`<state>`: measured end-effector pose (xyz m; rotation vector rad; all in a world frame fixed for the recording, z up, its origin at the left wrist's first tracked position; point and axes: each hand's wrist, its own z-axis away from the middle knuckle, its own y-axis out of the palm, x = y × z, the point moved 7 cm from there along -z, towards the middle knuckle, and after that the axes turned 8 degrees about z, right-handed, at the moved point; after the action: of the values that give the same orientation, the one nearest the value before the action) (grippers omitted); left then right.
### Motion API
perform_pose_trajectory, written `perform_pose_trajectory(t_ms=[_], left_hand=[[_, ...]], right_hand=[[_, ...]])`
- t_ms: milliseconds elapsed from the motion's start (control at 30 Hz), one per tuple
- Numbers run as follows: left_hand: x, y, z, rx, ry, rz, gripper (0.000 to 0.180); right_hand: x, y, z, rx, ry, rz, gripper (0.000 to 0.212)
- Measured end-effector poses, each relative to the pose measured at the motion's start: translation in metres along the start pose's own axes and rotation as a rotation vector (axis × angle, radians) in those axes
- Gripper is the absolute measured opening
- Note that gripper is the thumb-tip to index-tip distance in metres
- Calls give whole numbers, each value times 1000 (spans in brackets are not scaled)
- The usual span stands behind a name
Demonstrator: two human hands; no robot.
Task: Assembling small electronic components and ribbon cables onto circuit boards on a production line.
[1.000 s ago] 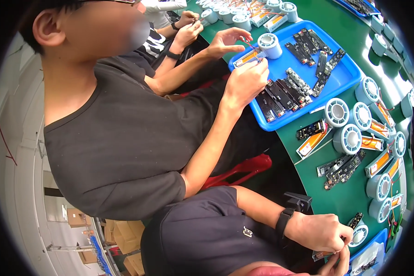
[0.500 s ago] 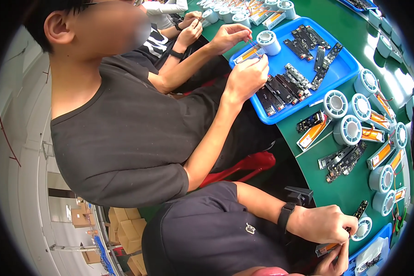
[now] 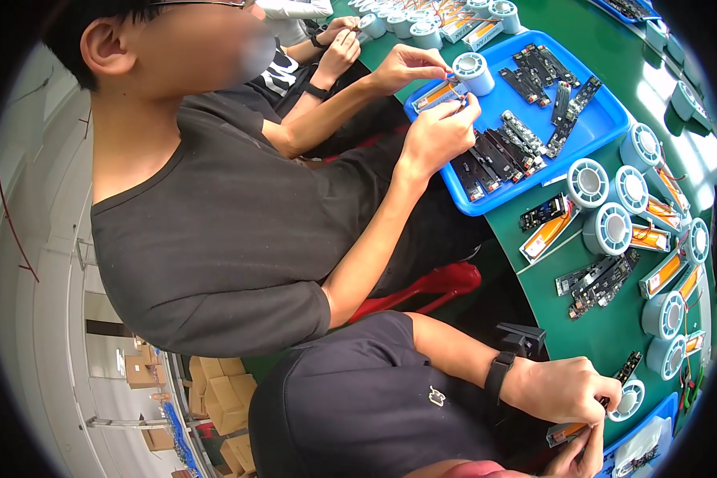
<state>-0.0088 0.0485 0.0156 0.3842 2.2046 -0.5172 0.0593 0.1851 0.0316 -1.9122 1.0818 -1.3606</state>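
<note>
At the lower right, my left hand (image 3: 566, 389), a black band on its wrist, pinches a narrow black circuit board (image 3: 629, 366) whose far end sticks out past the fingers. My right hand (image 3: 583, 457) is just below, its fingers closed and meeting the left fingertips; what they hold is hidden. Beneath both hands shows part of a pale tray with an orange cell (image 3: 564, 433). Next to my left fingertips is a light blue cylinder with a spoked ring (image 3: 629, 400).
Several black boards (image 3: 597, 283) lie on the green table (image 3: 546, 307) near more blue cylinders (image 3: 607, 229) with orange cells. Beyond is a blue tray (image 3: 605, 127) of boards, where a co-worker's hands (image 3: 442, 135) work. A smaller blue tray (image 3: 668, 410) stands at the lower right.
The whole view has shifted slightly, moving the table's things a little right. My hands stay together at the same spot; the co-worker's upper hand has moved slightly at the wires.
</note>
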Motion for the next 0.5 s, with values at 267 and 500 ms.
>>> perform_pose_trajectory(t_ms=[267, 500], left_hand=[[0, 1, 1, -4, 7, -9, 15], [-1, 3, 2, -3, 4, 4, 16]], right_hand=[[-3, -1, 1, 67, -25, 26, 36], [-9, -2, 5, 54, -36, 2, 37]])
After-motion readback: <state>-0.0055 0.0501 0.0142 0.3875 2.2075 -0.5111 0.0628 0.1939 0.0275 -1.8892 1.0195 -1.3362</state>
